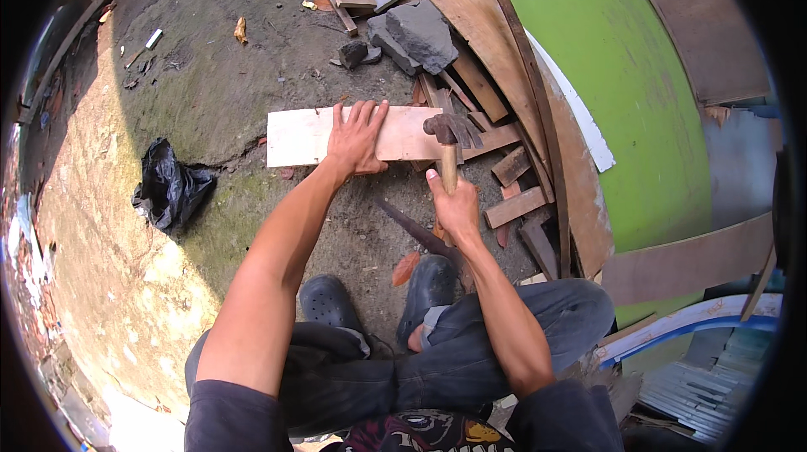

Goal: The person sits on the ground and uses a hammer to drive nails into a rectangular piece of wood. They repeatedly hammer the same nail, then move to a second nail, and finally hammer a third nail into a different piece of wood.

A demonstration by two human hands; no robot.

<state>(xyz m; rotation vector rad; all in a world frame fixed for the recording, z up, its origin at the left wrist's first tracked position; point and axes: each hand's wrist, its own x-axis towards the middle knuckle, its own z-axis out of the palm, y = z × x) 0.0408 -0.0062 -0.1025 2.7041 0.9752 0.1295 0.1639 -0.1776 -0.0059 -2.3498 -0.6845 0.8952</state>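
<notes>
A: So where's the plank [294, 139] at, and what's the left hand [357, 139] up to?

B: Plank's around 11 o'clock from the middle, lying on the ground. Left hand is splayed palm-down across it, not clenched, fingertips out at the far edge.

A: And the right hand [456, 210]?

B: Just off center toward 3 o'clock, wrapped tight around the wooden handle of a hammer [449, 155], thumb along the grip. Hammer head's up by 1 o'clock, over the plank's right end. Honestly can't tell if they touch.

A: Anything else lying around?

B: Yep: crumpled black bag [192, 200] at 9, grey stones [424, 38] at 12, green board [618, 57] at 2, and loose wood offcuts [514, 206] at 3, right beside that hammer hand.
</notes>
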